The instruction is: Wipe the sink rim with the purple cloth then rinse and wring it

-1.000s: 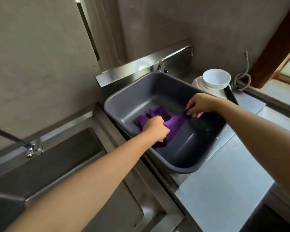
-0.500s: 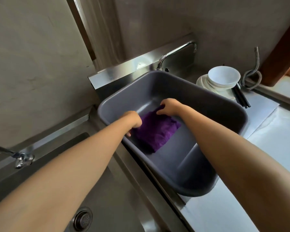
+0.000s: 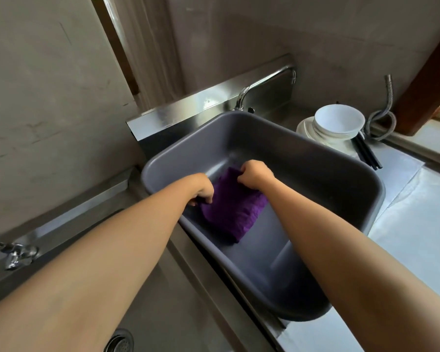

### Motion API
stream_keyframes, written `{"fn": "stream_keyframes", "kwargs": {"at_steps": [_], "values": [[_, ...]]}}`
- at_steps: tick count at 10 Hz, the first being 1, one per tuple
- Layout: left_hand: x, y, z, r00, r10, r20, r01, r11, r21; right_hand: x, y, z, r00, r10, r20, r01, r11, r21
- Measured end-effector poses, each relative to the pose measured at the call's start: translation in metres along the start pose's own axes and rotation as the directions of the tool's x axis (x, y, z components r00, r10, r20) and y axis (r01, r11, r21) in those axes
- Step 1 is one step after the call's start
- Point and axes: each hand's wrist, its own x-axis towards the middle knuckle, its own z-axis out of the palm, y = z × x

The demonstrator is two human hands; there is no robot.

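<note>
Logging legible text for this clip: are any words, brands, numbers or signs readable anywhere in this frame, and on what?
None can be read. No print, label or number shows on the purple cloth, the grey plastic basin, the stacked white bowls, the faucet or the steel backsplash.

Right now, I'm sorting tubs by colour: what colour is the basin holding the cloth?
Plain dark grey basin; head view shows it.
</note>
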Motion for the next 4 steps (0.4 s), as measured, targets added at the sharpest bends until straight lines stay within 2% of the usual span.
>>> {"fn": "stream_keyframes", "kwargs": {"at_steps": [1,2,3,4], "values": [[-0.003,-0.002,-0.006,1.0,0.005,-0.016,-0.003,0.988,0.152,0.005,0.001,-0.002,1.0,-0.019,-0.024,0.019,1.0,0.006],[-0.01,-0.002,-0.011,0.998,0.035,-0.059,-0.015,0.951,0.309,0.003,-0.004,-0.002,0.995,-0.045,0.088,0.055,0.992,-0.113],[-0.019,-0.002,-0.024,0.99,0.107,-0.091,-0.067,0.93,0.362,-0.013,-0.018,-0.025,0.981,-0.051,0.185,0.091,0.973,-0.211],[-0.035,0.0,-0.038,0.993,0.117,0.004,-0.114,0.963,0.243,-0.037,-0.033,-0.059,0.918,0.002,0.397,0.088,0.974,-0.21]]}}
